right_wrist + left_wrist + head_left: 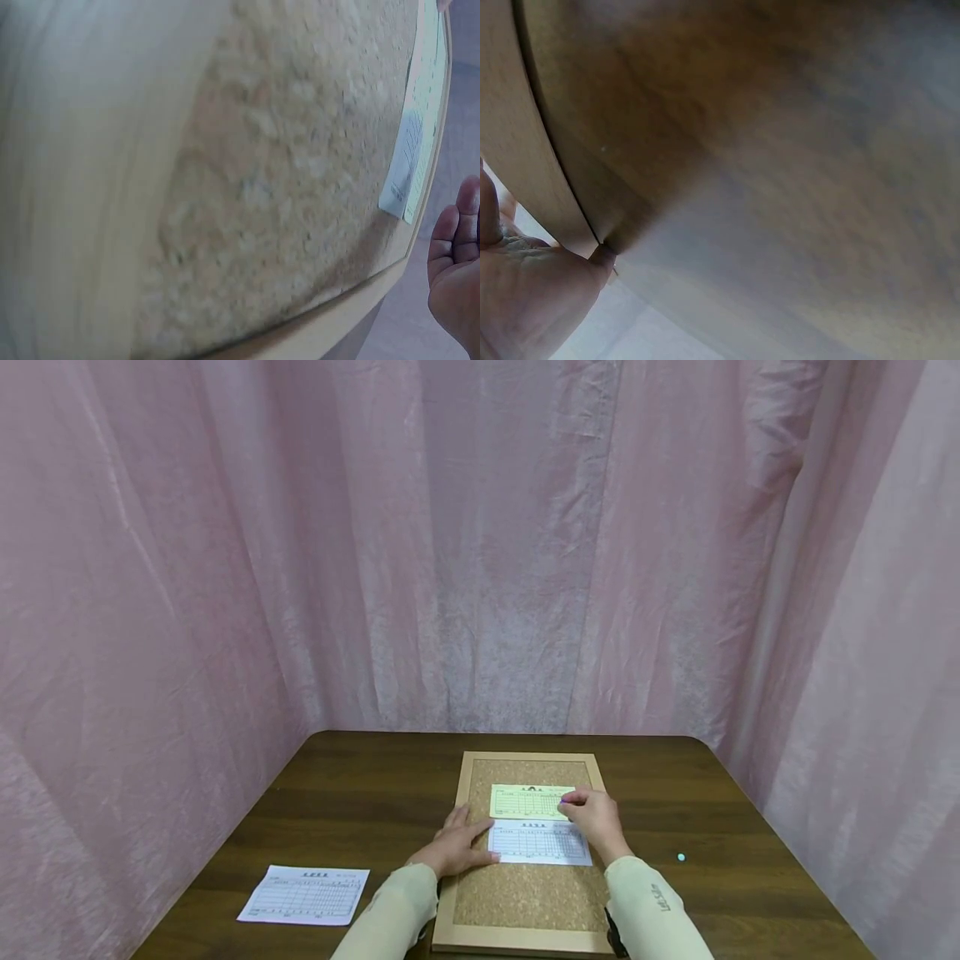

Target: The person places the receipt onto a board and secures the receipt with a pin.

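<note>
Pinching what looks like a purple pin (563, 802), mostly hidden by fingers, the right hand (595, 818) is at the yellow slip's (522, 802) right end. The slip stretches leftward, long axis across the cork board (517, 897); the left hand (452, 847), fingers spread, rests by the white slip's (536, 843) left edge.

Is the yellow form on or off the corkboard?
On: the yellow form lies on the corkboard, inside its wooden frame.
</note>
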`<state>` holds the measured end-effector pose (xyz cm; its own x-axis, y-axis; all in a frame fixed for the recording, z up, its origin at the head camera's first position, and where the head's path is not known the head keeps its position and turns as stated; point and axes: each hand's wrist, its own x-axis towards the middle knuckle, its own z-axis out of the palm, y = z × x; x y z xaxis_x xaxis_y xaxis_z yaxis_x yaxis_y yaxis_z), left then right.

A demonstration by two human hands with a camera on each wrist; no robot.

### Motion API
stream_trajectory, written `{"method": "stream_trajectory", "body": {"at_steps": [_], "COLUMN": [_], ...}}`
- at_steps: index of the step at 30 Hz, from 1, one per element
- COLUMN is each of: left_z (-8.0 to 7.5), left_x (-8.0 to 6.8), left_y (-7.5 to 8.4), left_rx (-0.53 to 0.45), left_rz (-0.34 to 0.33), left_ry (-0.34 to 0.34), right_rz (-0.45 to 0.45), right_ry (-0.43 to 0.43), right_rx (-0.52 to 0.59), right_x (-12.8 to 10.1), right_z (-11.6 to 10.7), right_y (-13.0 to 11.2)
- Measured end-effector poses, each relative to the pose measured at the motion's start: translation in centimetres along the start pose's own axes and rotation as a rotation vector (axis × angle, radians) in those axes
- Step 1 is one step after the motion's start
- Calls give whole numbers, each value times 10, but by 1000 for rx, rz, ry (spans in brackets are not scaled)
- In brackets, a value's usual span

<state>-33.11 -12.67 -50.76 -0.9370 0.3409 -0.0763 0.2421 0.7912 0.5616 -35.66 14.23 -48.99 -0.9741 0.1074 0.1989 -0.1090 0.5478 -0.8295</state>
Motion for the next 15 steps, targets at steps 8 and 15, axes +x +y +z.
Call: {"method": "stream_trajectory", "body": {"at_steps": [8,15], "left_z": [1,1], "left_x": [2,2], "left_y": [-2,-3], "left_rx": [11,7], "left_rz": [0,4], "left_ry": [-4,-2], "right_rz": [2,40], "right_ry": [12,-6], "right_rx": [-2,44], "right_x": [-3,-6], "right_z": [12,21], "right_y": [-2,-4]}}
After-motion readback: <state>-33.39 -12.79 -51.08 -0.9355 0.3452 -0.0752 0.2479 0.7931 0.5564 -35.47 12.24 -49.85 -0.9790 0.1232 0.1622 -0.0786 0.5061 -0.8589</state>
